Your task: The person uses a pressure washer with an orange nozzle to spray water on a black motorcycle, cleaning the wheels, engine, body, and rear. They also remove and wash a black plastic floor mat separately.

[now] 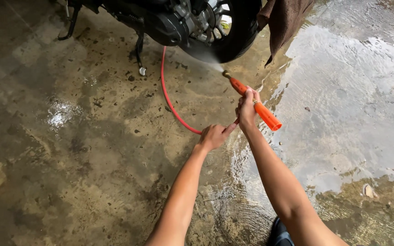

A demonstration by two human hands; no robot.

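My right hand (246, 108) grips an orange spray gun (256, 107) with a brass nozzle that points up-left at a motorcycle's black rear tyre (238, 36). A fine water jet runs from the nozzle to the tyre. My left hand (213, 135) is closed on the red hose (169, 98) just below the gun. The hose curves away across the wet floor and goes under the motorcycle. The wheel's silver spokes and dark engine parts (178, 20) show at the top edge.
A brown cloth (281, 20) hangs at the top right beside the tyre. The motorcycle's stands (140, 54) rest on the stained concrete floor. Water sheets over the right side of the floor (343, 91). A dark shoe tip (279, 234) shows at the bottom.
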